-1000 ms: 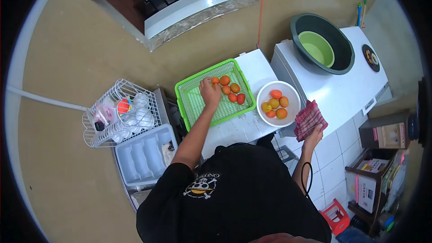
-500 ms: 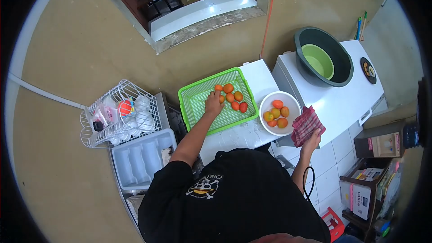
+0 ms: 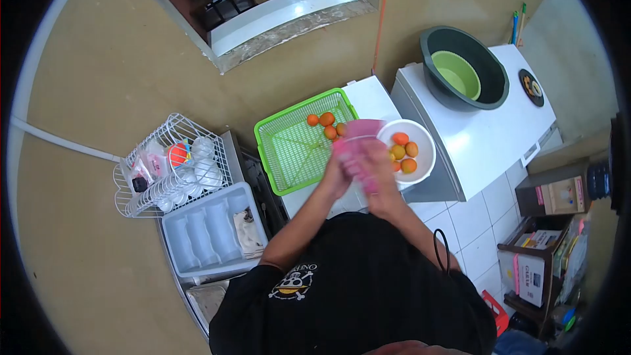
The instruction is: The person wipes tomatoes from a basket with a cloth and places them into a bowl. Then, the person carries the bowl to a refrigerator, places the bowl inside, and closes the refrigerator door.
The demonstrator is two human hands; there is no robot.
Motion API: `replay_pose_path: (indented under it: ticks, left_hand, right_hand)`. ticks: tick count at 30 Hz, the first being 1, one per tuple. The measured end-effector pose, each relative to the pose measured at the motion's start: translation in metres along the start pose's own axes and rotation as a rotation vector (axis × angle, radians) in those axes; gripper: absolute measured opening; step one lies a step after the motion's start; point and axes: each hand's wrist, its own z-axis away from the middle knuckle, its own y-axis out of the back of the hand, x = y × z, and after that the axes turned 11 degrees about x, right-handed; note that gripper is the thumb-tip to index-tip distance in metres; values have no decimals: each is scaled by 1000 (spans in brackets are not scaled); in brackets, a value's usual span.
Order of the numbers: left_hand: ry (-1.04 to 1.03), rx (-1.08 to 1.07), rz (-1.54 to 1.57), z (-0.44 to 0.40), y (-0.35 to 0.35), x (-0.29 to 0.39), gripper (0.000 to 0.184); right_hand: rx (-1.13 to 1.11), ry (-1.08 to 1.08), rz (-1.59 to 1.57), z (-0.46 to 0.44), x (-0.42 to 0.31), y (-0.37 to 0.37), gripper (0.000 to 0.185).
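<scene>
Head view: both hands are close together in front of the black shirt (image 3: pixel 368 289), w/ a pink fabric cloth (image 3: pixel 363 130) btwn them. It's all a bit blurry there. R hand (image 3: pixel 382 181) is closed on the cloth, gripping it. L hand (image 3: pixel 337 176) is right up against the cloth, but can't tell if its fingers are open or closed b/c of the blur. Can't tell if smth is inside the cloth either.

The cloth is up over the gap btwn a bright green plastic basket w/ holes (image 3: pixel 286 158) & a round white bowl (image 3: pixel 427 151). It hides a bit of each. Both sit on a white table (image 3: pixel 371 95), basket on the L, bowl on the R.

Small round orange-red tomatoes (image 3: pixel 327 119) lie in the far R part of the basket; 4 show, & the cloth may hide more. Abt 5 more are bunched in the bowl, red, orange & yellowish.

R of the table: a white chest w/ a flat top (image 3: pixel 499 138). On it, a big dark round tub (image 3: pixel 491 75) w/ a light green plastic basin (image 3: pixel 457 75) inside, & near that a black plate (image 3: pixel 536 98) w/ bits on it.
</scene>
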Motion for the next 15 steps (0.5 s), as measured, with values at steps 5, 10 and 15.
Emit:
replay_pose_path:
  ticks: [5, 10, 15]
  left_hand:
    - [-156, 132, -426, 8, 20, -18, 48]
    - [-184, 284, -382, 45, -3, -34, 47]
    - [-80, 152, -285, 30, 10, -23, 45]
  right_hand:
    - [47, -318, -341, -10, -6, -15, 40]
    - [-76, -98, -212, 13, -30, 9, 43]
    - [-60, -841, -650, -5, -5, 14, 40]
